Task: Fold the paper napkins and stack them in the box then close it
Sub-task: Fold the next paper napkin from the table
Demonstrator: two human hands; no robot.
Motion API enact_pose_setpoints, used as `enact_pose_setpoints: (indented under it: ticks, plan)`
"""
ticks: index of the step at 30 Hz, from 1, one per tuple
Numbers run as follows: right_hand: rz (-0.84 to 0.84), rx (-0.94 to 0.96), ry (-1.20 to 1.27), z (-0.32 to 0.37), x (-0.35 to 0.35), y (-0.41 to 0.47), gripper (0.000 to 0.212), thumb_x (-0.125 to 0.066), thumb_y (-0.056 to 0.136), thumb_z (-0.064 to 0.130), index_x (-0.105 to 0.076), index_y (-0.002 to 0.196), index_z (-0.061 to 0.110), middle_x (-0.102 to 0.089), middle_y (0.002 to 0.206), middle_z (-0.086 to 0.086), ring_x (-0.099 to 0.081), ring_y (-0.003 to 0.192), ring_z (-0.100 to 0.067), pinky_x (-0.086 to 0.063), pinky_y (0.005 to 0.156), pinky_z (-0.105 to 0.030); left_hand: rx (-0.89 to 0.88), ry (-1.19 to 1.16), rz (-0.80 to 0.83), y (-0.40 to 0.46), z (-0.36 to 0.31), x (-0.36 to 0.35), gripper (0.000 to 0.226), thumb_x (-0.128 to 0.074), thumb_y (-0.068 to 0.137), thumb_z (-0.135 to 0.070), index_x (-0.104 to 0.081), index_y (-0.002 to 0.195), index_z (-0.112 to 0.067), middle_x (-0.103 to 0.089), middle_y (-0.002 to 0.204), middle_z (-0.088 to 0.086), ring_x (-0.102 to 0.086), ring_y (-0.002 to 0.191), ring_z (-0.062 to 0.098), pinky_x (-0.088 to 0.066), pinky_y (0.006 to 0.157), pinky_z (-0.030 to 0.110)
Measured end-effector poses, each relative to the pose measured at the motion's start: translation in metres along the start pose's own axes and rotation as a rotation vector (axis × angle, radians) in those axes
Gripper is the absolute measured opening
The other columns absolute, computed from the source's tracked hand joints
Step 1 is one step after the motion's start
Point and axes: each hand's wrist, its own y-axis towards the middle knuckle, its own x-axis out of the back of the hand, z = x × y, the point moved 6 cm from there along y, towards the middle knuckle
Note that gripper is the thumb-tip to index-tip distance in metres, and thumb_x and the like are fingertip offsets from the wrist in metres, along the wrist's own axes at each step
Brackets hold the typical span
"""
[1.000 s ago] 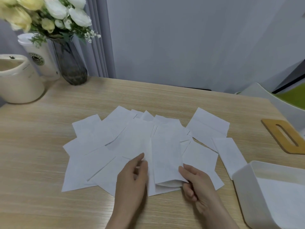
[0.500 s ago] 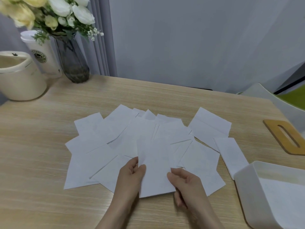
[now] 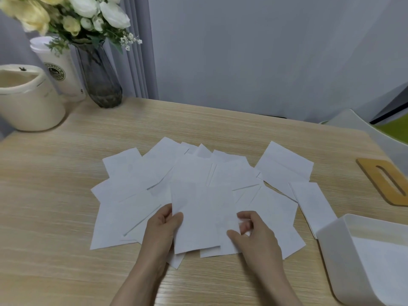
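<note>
Both hands pinch one napkin point(image 3: 198, 217) at near centre, left hand point(image 3: 163, 228) on its left edge, right hand point(image 3: 254, 233) on its right; the open box point(image 3: 335, 244) lies right, nearer the right hand.

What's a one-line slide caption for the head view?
Both hands, left hand and right hand, hold a paper napkin over the spread of napkins, white box open at right.
</note>
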Motion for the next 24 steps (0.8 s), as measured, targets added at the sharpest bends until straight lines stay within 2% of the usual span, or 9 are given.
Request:
enact_pose_setpoints:
  ticks: [3, 6, 9, 14, 18, 21, 24]
  plan:
    - [0.000, -0.011, 0.022, -0.002, -0.001, 0.001, 0.024, -0.070, 0.076, 0.030, -0.056, 0.095, 0.035, -0.061, 0.070, 0.013, -0.056, 0.075, 0.004, -0.038, 0.059, -0.024, -0.004, -0.001, 0.002, 0.000, 0.000, 0.001, 0.024, -0.054, 0.094, -0.001, -0.071, 0.099, -0.016, -0.077, 0.091, 0.002, -0.072, 0.080, 0.014, -0.050, 0.067, 0.027]
    - [0.004, -0.017, 0.027, -0.005, 0.001, 0.005, 0.009, -0.069, 0.079, 0.034, -0.062, 0.084, 0.030, -0.060, 0.065, 0.013, -0.056, 0.069, 0.000, -0.038, 0.058, -0.025, -0.010, 0.000, 0.020, 0.001, 0.002, 0.001, 0.024, -0.054, 0.094, -0.002, -0.071, 0.101, -0.016, -0.077, 0.093, 0.002, -0.072, 0.080, 0.012, -0.050, 0.067, 0.026]
    - [-0.022, -0.018, 0.099, -0.010, 0.009, 0.009, 0.010, -0.068, 0.083, 0.032, -0.063, 0.078, 0.025, -0.053, 0.052, 0.017, -0.051, 0.058, -0.004, -0.039, 0.059, -0.027, -0.014, -0.011, 0.021, 0.002, 0.004, 0.003, 0.024, -0.054, 0.094, -0.001, -0.070, 0.104, -0.016, -0.077, 0.096, 0.001, -0.073, 0.084, 0.014, -0.050, 0.068, 0.026]
    - [-0.078, -0.048, 0.335, -0.020, 0.024, 0.016, 0.010, -0.063, 0.090, 0.016, -0.060, 0.081, 0.012, -0.045, 0.039, 0.017, -0.043, 0.041, 0.003, -0.031, 0.056, -0.025, -0.036, -0.051, 0.006, 0.004, 0.005, 0.003, 0.035, -0.053, 0.092, 0.006, -0.064, 0.111, -0.022, -0.076, 0.101, -0.005, -0.073, 0.092, 0.012, -0.051, 0.071, 0.027]
    - [-0.031, -0.126, 0.520, -0.028, 0.022, 0.017, 0.006, -0.061, 0.091, 0.011, -0.065, 0.088, 0.007, -0.062, 0.053, 0.007, -0.049, 0.044, 0.001, -0.033, 0.052, -0.021, -0.050, -0.037, 0.011, 0.005, 0.006, 0.004, 0.041, -0.053, 0.091, 0.009, -0.062, 0.112, -0.026, -0.076, 0.103, -0.006, -0.072, 0.094, 0.013, -0.052, 0.075, 0.031]
    - [-0.014, -0.136, 0.599, -0.029, 0.020, 0.018, 0.007, -0.060, 0.092, 0.012, -0.067, 0.090, 0.011, -0.073, 0.070, -0.002, -0.065, 0.060, -0.007, -0.045, 0.063, -0.027, -0.052, -0.030, 0.014, 0.007, 0.007, 0.004, 0.042, -0.054, 0.091, 0.008, -0.062, 0.113, -0.027, -0.076, 0.103, -0.004, -0.072, 0.095, 0.014, -0.053, 0.079, 0.034]
    - [-0.054, -0.161, 0.674, -0.032, 0.021, 0.020, 0.007, -0.059, 0.093, 0.012, -0.066, 0.092, 0.011, -0.074, 0.073, -0.002, -0.067, 0.069, -0.017, -0.053, 0.074, -0.038, -0.055, -0.024, 0.013, 0.007, 0.009, 0.005, 0.039, -0.055, 0.092, 0.005, -0.063, 0.112, -0.026, -0.076, 0.103, -0.006, -0.071, 0.095, 0.012, -0.052, 0.079, 0.032]
